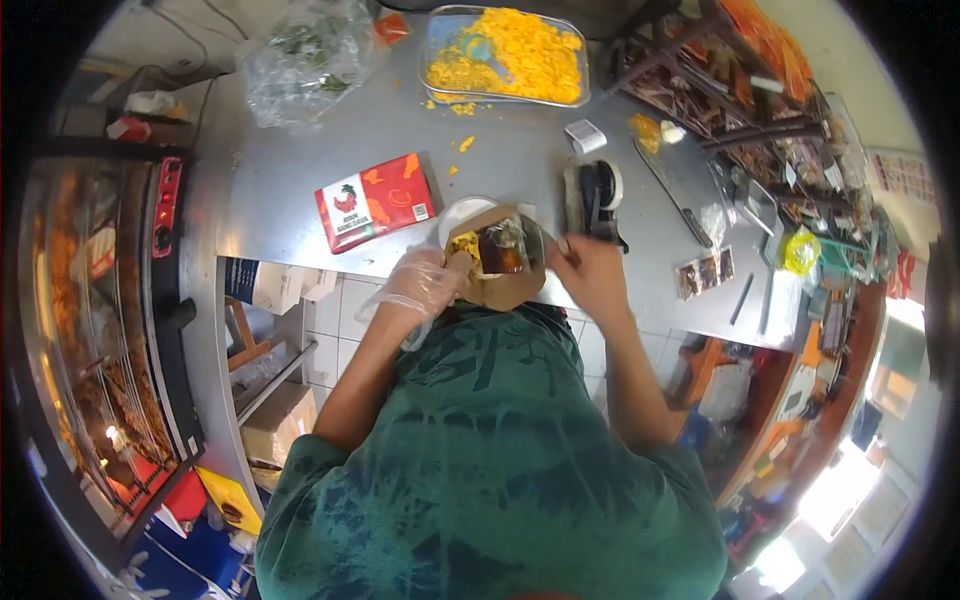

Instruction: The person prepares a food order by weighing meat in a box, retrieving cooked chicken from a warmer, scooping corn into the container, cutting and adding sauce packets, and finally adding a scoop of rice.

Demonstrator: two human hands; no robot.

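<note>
Brown food paper point(510, 294) sits folded up like an open pouch at the counter's front edge. Inside it I see yellow food point(466, 244) and a clear sachet of dark sauce point(504, 247). My left hand point(424, 281), in a clear plastic glove, grips the paper's left side. Bare, my right hand point(589, 274) has its curled fingers at the paper's right edge. Behind the paper a round white item point(463, 210) is partly hidden. A red and white printed food box point(377, 202) lies to the left, and a black tape dispenser point(595, 199) stands just beyond my right hand.
Yellow food fills a clear tray point(583, 82) with a blue scoop point(480, 51) at the back. A plastic bag of greens point(307, 64) is back left. To the right lie a knife point(675, 199) and sauce sachets point(705, 274). A heated display cabinet point(97, 322) stands left.
</note>
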